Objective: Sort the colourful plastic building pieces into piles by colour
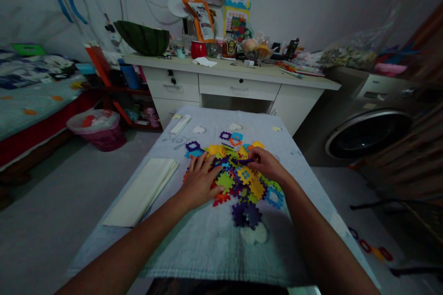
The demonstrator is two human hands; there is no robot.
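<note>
A heap of flat interlocking plastic pieces (242, 177) in yellow, purple, blue, green and orange lies in the middle of a table covered with a pale blue cloth (207, 239). My left hand (200, 182) rests flat on the left side of the heap, fingers stretched out. My right hand (265, 161) is on the heap's upper right, its fingers pinched on a purple piece (242, 161). Two dark purple pieces (246, 214) lie joined just in front of the heap.
A folded cream cloth (143, 191) lies on the table's left. A white box (180, 124) lies near the far left corner. Beyond stand a cluttered white desk (238, 85), a washing machine (370, 129) at right, a pink bin (97, 129) and a bed (31, 101) at left.
</note>
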